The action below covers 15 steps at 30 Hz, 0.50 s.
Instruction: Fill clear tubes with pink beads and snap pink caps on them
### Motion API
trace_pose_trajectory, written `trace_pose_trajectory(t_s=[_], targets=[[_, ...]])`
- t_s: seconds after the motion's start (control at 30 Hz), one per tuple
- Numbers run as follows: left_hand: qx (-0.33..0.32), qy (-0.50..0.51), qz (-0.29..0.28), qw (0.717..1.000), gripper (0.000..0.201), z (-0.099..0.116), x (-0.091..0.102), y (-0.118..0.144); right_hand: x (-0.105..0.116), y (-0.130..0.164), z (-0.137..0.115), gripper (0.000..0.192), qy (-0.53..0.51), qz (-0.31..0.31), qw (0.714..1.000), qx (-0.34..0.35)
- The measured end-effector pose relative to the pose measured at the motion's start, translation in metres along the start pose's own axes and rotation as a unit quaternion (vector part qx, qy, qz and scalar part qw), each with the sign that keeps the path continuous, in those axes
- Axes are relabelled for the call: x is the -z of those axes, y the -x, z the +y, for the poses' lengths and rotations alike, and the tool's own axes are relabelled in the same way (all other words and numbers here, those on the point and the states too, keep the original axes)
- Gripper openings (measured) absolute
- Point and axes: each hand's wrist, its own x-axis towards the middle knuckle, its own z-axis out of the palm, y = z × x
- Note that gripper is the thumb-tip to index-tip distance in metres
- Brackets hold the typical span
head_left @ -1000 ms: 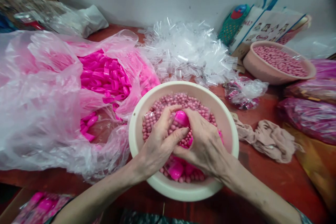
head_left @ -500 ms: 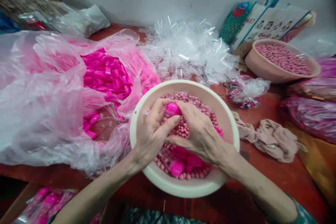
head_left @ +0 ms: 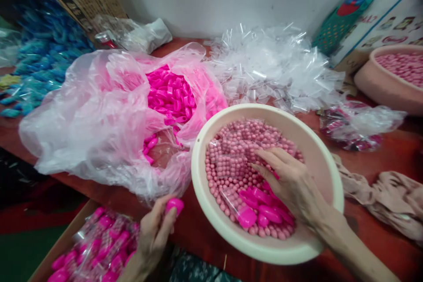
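Observation:
My left hand [head_left: 150, 229] is closed on a bright pink plastic cap [head_left: 175, 205], between the basin and the box at lower left. The palm hides whatever may be joined to the cap. Inside the cream basin [head_left: 202, 185], my right hand [head_left: 292, 178] reaches over pink beads [head_left: 220, 191] with its fingers stretched out and slightly apart. Its fingertips are near clear plastic tubes [head_left: 233, 158] that lie on the beads. Under that hand is a heap of loose pink caps [head_left: 269, 213]. A clear tube with a pink cap [head_left: 246, 217] lies beside them.
A cardboard box [head_left: 59, 242] at lower left holds bead-filled, pink-capped tubes [head_left: 105, 246]. Behind are a bag [head_left: 99, 110] of pink caps, a pile of clear tubes [head_left: 264, 66] and a second bead basin [head_left: 380, 81]. A crumpled cloth [head_left: 393, 198] lies at right.
My left hand has left the basin, carrying the pink cap down and left towards the box. My right hand has let go of it and opened over the beads. The view has turned left.

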Motion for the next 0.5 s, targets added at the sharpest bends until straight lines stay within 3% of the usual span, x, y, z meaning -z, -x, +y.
trace_pose_trajectory(t_s=[0.07, 0.2, 0.27, 0.37, 0.43, 0.5], targets=[[-0.002, 0.010, -0.003, 1.000, 0.027, -0.001, 0.004, -0.028, -0.001, 0.000, 0.000, 0.017, 0.010, -0.020, 1.000, -0.005], [-0.146, -0.094, -0.026, 0.984, 0.031, 0.010, 0.011, -0.080, -0.002, 0.003, 0.002, 0.013, 0.029, -0.025, 0.999, -0.009], [-0.181, -0.111, -0.027, 0.977, 0.034, 0.013, 0.011, -0.090, -0.002, 0.004, 0.004, 0.012, 0.039, -0.013, 0.999, -0.004], [-0.205, -0.117, -0.009, 0.972, 0.035, 0.008, 0.014, -0.083, -0.001, 0.004, 0.006, 0.013, 0.035, -0.001, 0.999, 0.001], [-0.204, -0.123, 0.079, 0.968, 0.031, 0.000, 0.021, -0.069, -0.001, 0.004, 0.007, 0.013, 0.028, 0.000, 1.000, 0.001], [-0.152, -0.113, 0.247, 0.950, 0.030, -0.008, 0.033, -0.058, 0.000, 0.004, 0.007, 0.014, 0.020, -0.003, 1.000, 0.002]])
